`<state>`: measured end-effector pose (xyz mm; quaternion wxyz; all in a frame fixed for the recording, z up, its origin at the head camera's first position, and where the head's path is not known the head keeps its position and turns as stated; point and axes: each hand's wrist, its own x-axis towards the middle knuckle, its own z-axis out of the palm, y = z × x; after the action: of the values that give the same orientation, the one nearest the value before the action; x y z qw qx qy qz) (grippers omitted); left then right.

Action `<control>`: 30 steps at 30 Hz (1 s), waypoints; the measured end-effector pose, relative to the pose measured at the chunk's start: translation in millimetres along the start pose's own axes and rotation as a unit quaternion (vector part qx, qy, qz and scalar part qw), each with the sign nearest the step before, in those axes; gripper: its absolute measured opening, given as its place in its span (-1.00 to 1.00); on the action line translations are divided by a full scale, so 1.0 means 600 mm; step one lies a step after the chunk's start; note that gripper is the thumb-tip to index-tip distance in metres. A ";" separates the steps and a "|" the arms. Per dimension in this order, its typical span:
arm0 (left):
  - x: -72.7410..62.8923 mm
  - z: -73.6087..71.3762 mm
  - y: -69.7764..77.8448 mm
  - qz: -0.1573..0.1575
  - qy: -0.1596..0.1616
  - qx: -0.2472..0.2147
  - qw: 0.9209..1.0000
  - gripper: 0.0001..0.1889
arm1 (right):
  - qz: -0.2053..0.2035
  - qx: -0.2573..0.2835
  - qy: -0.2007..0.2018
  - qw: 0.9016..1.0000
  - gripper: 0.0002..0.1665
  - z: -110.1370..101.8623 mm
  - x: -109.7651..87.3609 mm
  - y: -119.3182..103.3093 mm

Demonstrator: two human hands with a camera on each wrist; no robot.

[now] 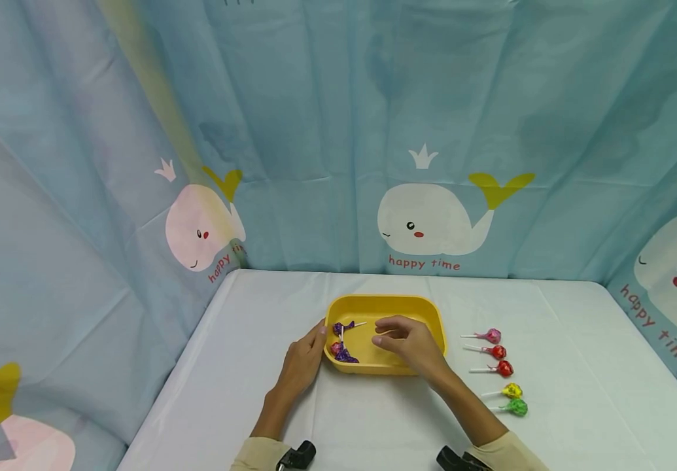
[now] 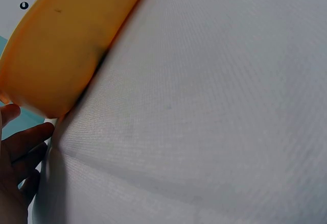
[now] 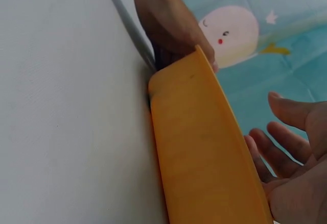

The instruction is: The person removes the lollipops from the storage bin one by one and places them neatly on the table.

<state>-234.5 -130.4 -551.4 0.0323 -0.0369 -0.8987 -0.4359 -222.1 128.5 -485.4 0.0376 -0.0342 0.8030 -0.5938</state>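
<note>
Five lollipops point(image 1: 505, 369) beside one tray point(image 1: 385, 310); left hand point(image 1: 303, 360) touching, relaxed; right hand point(image 1: 413, 341) loose, empty

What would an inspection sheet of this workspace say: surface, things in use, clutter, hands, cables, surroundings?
Surface: white-covered table, some creases.
Job's things: yellow tray with wrapped lollipops at its left end; to its right, pink lollipop, two red lollipops, yellow lollipop, green lollipop.
Clutter: nothing seen.
Left hand: rests against the tray's left end.
Right hand: over the tray, fingers loosely bent, nothing seen held.
Cables: nothing seen.
Surroundings: blue curtain printed with whales and "happy time".
</note>
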 end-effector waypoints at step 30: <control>-0.002 -0.002 0.003 0.009 0.004 0.000 1.000 -0.32 | -0.016 -0.027 -0.080 0.996 -0.60 0.049 0.057 0.005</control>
<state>-232.8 -130.5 -549.6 0.0395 -0.0429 -0.8982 -0.4358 -253.2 98.2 -497.7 0.0909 -0.0957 0.8127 -0.5676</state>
